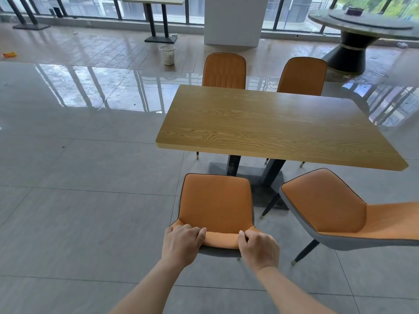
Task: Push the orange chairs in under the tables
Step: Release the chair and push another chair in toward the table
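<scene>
An orange chair (pixel 216 200) stands directly in front of me, its seat pointing at the wooden table (pixel 272 123). My left hand (pixel 182 243) and my right hand (pixel 258 248) both grip the top edge of its backrest. The seat's front sits just short of the table's near edge. A second orange chair (pixel 335 209) stands to the right, turned sideways and pulled out from the table. On the far side, two more orange chairs (pixel 224 70) (pixel 302 75) sit with their backs close against the table.
Grey glossy tiles spread wide to the left. A white wastebasket (pixel 167 54) stands on the floor beyond the table. A round dark table (pixel 353 26) is at the back right, another table (pixel 156 1) by the windows, and a white pillar (pixel 233 21) behind.
</scene>
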Tool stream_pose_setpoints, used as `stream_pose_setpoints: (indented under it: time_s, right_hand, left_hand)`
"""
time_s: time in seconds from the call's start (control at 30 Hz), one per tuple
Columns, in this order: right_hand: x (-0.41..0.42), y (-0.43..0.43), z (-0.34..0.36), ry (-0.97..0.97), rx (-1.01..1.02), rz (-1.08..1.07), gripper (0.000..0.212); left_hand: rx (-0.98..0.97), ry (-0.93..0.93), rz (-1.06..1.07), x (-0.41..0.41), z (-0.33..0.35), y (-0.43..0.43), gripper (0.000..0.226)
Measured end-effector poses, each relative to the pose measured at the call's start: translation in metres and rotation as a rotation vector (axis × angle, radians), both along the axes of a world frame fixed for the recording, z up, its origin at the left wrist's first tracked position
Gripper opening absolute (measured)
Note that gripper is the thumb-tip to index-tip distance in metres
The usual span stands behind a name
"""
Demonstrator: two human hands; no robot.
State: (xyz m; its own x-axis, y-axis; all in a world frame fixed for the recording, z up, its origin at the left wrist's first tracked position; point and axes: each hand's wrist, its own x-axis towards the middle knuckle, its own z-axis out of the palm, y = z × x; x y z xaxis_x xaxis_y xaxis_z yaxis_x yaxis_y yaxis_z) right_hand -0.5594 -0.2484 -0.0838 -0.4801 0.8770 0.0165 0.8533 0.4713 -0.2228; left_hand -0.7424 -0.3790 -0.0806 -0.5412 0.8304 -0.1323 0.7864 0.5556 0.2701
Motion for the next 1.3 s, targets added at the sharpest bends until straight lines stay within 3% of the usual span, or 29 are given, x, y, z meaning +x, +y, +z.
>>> stream_pose_setpoints:
  time_s: [0.13,0.47,0.9,1.3]
  right_hand:
    - [-0.001,-0.002,0.002,0.002,-0.018,0.002,0.041]
    - [-0.002,-0.004,0.006,-0.019,0.0,0.004,0.039]
    - [-0.001,-0.002,0.009,-0.017,-0.025,0.008,0.037]
    - [0.003,0.006,0.013,-0.017,-0.148,0.114,0.038]
  left_hand:
    - [0.004,0.011,0.006,0.001,0.001,-0.001,0.069]
    - [-0.028,-0.021,-0.001,-0.001,0.007,-0.001,0.05]
    - [-0.069,-0.025,-0.006,-0.001,0.009,0.0,0.05]
    - [-0.009,-0.187,0.079,-0.011,0.021,-0.017,0.034]
